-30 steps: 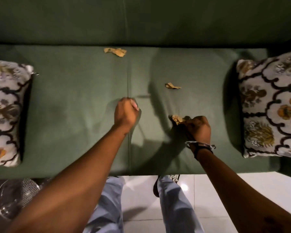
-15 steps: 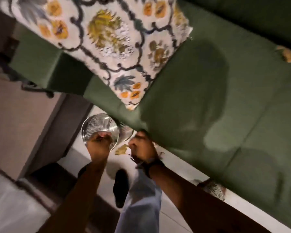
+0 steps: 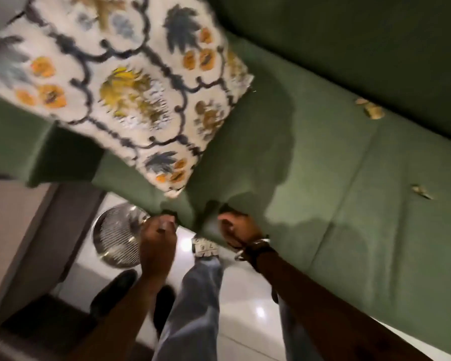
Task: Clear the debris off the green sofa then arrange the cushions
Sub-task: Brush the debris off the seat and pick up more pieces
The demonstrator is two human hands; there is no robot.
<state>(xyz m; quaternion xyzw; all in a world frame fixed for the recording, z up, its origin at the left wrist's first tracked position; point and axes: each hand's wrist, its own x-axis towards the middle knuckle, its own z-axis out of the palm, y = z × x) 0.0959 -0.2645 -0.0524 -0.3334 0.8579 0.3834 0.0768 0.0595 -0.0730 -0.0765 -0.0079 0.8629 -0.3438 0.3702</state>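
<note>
The green sofa (image 3: 323, 165) runs diagonally across the head view, which is tilted and blurred. A white floral cushion (image 3: 120, 82) lies on its left end. Two tan scraps of debris remain on the seat: one by the backrest (image 3: 371, 109) and a smaller one further forward (image 3: 422, 192). My left hand (image 3: 158, 235) is curled into a fist beside the rim of a metal mesh bin (image 3: 115, 235) on the floor. My right hand (image 3: 238, 227) hangs at the sofa's front edge, fingers loosely curled, with nothing visible in it.
White glossy floor tiles (image 3: 255, 306) lie below the sofa's front edge. My jeans legs and a black shoe (image 3: 112, 293) stand close to the bin. A pale wall or cabinet panel (image 3: 13, 230) borders the bin on the left.
The view swung from the sofa's middle to its left end and the bin. Both hands moved from the seat to the bin; a scrap seen falling there half a second ago is gone.
</note>
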